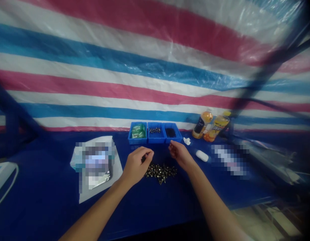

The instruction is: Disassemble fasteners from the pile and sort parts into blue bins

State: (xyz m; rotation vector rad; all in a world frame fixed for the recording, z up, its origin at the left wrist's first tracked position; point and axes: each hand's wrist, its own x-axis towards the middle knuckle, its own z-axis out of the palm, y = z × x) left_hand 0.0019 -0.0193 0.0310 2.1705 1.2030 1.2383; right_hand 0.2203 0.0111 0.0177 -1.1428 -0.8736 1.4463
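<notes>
My left hand (138, 164) is closed, thumb pressed toward the index finger, just above the left end of a pile of small brass-coloured and dark metal parts (161, 172). What it pinches, if anything, is too small to make out. Curled fingers on my right hand (180, 154) come close to the front of the right blue bin (179, 140); anything in them is hidden. That bin holds small black pieces (170, 132). Beside it, the middle blue bin (157, 138) has small metal parts (155, 130), and the left blue bin (137, 141) contains green-and-clear plastic packets (138, 131).
Two drink bottles (203, 124) (217, 128) stand at the back right. Near them lie a crumpled white tissue (187, 141) and a white rounded case (202, 155). A white sheet (117, 164) with blurred-out items lies left on the blue table (56, 197). Striped sheeting (119, 87) hangs behind.
</notes>
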